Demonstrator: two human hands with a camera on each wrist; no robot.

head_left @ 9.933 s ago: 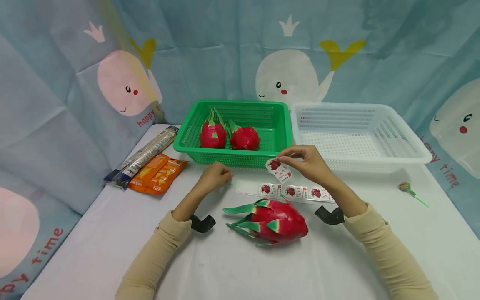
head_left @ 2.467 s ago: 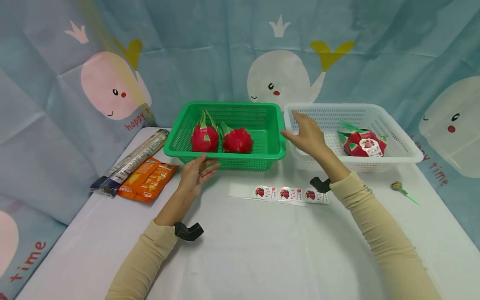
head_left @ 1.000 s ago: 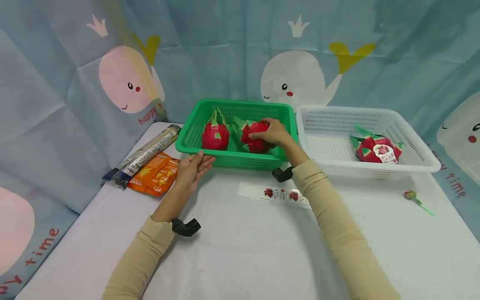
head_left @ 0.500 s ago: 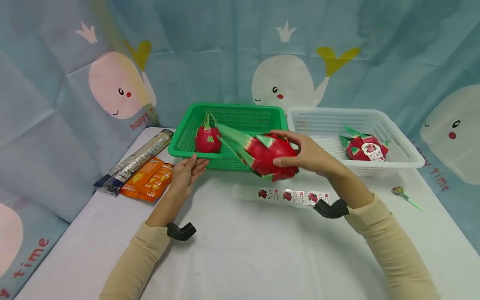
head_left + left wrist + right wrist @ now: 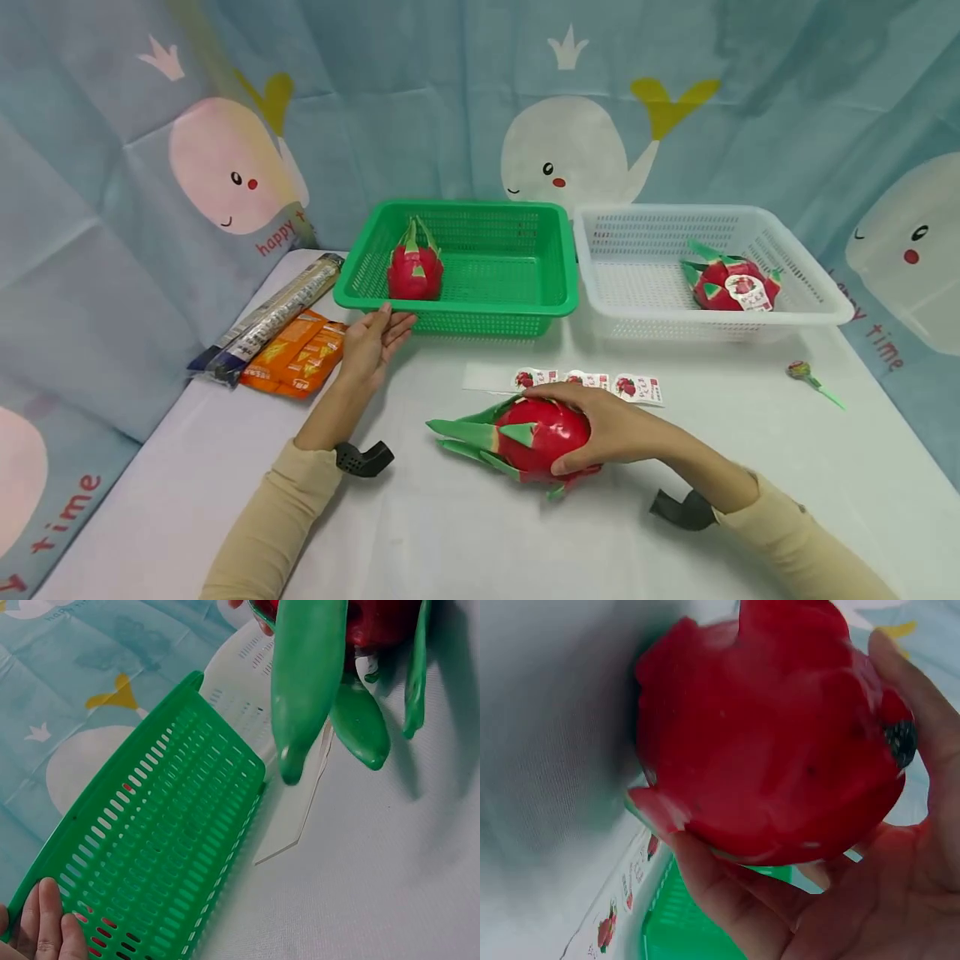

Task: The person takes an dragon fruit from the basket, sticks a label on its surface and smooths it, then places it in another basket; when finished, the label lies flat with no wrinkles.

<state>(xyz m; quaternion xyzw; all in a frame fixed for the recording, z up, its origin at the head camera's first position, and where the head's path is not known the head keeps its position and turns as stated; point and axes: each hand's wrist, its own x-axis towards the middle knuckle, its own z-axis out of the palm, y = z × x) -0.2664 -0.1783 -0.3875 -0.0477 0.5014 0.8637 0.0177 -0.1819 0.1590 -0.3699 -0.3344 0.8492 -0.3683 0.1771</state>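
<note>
A red dragon fruit (image 5: pixel 542 433) with long green scales lies on its side at the table's middle, its green tips pointing left. My right hand (image 5: pixel 611 421) grips its right end, the thumb on the near side and the fingers on the far side. In the right wrist view the fruit's rounded red end (image 5: pixel 765 742) fills the grasp. My left hand (image 5: pixel 366 346) touches the front rim of the green basket (image 5: pixel 487 308), its thumb at the rim and its fingers straight against the outside. One dragon fruit (image 5: pixel 416 273) stands in that basket, at the left.
A white basket (image 5: pixel 720 318) at the back right holds a dragon fruit (image 5: pixel 731 285) bearing a sticker. Behind the gripped fruit lies a strip of stickers (image 5: pixel 639 388). Orange snack packets (image 5: pixel 300 354) and long wrapped packages (image 5: pixel 273 317) lie left; a lollipop (image 5: pixel 801 370) lies right.
A stickered dragon fruit has entered the white basket since the oldest frame. My right hand has lifted another from the green basket and brought it down to the table; my left stays at the rim.
</note>
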